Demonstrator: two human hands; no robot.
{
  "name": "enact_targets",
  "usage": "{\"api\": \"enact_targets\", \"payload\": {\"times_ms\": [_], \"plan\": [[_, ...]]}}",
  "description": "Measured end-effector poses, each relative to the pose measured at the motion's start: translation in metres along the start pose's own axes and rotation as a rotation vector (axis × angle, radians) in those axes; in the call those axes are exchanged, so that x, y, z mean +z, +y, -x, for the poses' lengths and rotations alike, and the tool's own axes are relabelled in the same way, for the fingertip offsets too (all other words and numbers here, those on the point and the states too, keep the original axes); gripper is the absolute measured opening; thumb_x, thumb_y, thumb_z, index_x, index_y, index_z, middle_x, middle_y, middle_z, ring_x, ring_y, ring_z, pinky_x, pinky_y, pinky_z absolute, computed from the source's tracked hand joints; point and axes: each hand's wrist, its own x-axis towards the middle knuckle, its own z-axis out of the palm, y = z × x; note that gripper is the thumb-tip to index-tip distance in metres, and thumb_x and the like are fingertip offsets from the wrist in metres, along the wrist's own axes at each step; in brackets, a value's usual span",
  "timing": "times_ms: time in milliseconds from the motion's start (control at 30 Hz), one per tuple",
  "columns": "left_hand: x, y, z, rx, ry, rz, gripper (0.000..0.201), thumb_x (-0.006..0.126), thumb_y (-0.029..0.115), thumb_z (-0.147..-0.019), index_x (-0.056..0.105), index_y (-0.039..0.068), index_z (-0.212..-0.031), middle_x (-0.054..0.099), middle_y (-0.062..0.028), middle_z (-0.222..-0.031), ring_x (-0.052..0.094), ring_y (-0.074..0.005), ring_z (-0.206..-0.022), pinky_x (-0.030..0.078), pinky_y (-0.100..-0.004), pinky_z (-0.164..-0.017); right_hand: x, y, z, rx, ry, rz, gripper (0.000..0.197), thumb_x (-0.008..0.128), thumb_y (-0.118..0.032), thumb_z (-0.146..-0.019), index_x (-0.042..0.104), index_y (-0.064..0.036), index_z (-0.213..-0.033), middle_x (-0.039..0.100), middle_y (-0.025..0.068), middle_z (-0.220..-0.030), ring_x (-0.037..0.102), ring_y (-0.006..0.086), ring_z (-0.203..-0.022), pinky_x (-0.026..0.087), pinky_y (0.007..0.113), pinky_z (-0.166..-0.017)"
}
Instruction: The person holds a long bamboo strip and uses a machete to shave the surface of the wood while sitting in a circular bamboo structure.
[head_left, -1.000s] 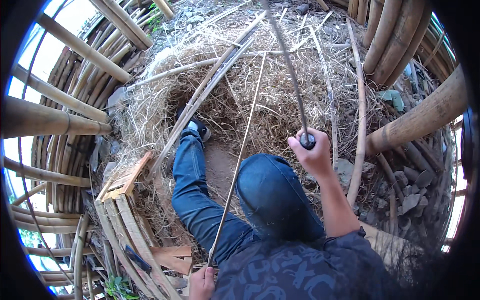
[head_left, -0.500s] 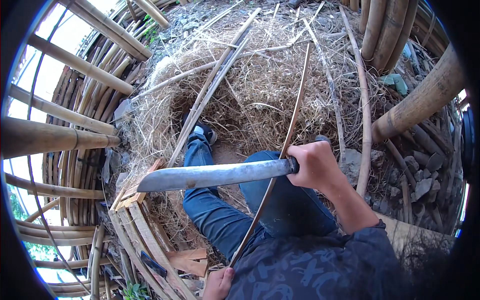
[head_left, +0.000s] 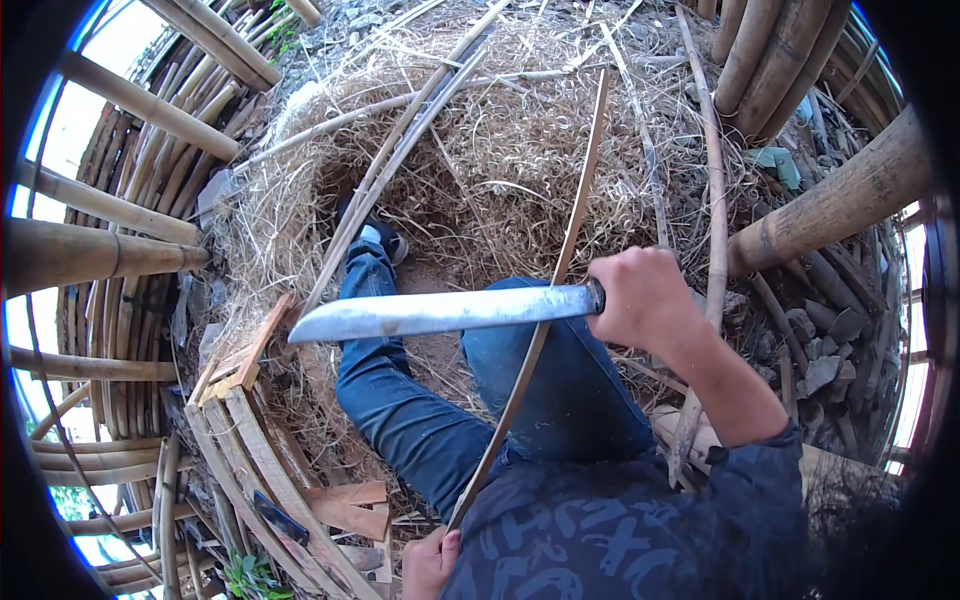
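My right hand grips the dark handle of a machete. Its broad blade points left and lies across a long, thin bamboo strip. That strip slants from my waist, over my bent knee, toward the far side. At its near end my left hand is closed around it, low by my side. The strip passes beneath the blade close to the handle; whether the edge touches it I cannot tell.
A heap of curled bamboo shavings covers the ground ahead, with long strips lying over it. A wooden crate-like frame stands at my left, a dark phone-like object on it. Thick bamboo poles rise right and left. Broken stones lie at right.
My right hand has moved slightly up and right, taking the machete along the strip away from me. The whole view has shifted a little; my left hand still holds the near end.
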Motion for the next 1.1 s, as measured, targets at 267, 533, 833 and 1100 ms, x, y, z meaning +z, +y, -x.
{"api": "enact_targets", "payload": {"times_ms": [267,533,833,1100], "plan": [[-0.005,0.024,0.005,0.037,0.01,-0.046,0.032,0.047,0.035,-0.098,0.061,0.007,-0.091,0.059,-0.0219,-0.071,0.059,-0.0405,-0.068,0.045,-0.048,-0.061,-0.021,0.078,-0.055,0.462,0.046,0.0,0.03,0.067,-0.024,-0.073,0.069,-0.0002,-0.091,0.068,0.0222,-0.088,0.068,0.0346,-0.085,0.054,0.043,-0.082],[0.033,-0.086,0.03,0.1,0.066,-0.206,0.029,0.048,0.036,-0.097,0.06,0.01,-0.09,0.06,-0.024,-0.073,0.06,-0.0438,-0.072,0.046,-0.051,-0.062,-0.012,0.106,-0.074,0.543,0.07,-0.181,0.033,0.066,-0.025,-0.072,0.069,0.0035,-0.09,0.068,0.0224,-0.078,0.068,0.0341,-0.078,0.053,0.04,-0.076],[0.141,-0.316,0.002,0.413,0.284,-1.08,0.024,0.054,0.033,-0.093,0.061,0.011,-0.087,0.059,-0.0186,-0.063,0.061,-0.0383,-0.059,0.047,-0.0487,-0.053,-0.017,0.028,-0.006,0.178,-0.103,-0.192,0.027,0.069,-0.026,-0.068,0.072,-0.0045,-0.085,0.068,0.0199,-0.08,0.068,0.0338,-0.079,0.054,0.042,-0.078],[0.051,-0.106,0.006,0.214,0.155,-0.449,0.022,0.056,0.03,-0.092,0.058,0.01,-0.083,0.057,-0.0165,-0.06,0.06,-0.0363,-0.056,0.046,-0.0458,-0.051,-0.024,0.055,-0.042,0.312,0.034,0.044,0.026,0.067,-0.027,-0.071,0.07,-0.003,-0.082,0.067,0.0194,-0.076,0.068,0.0328,-0.08,0.055,0.042,-0.078]]}}
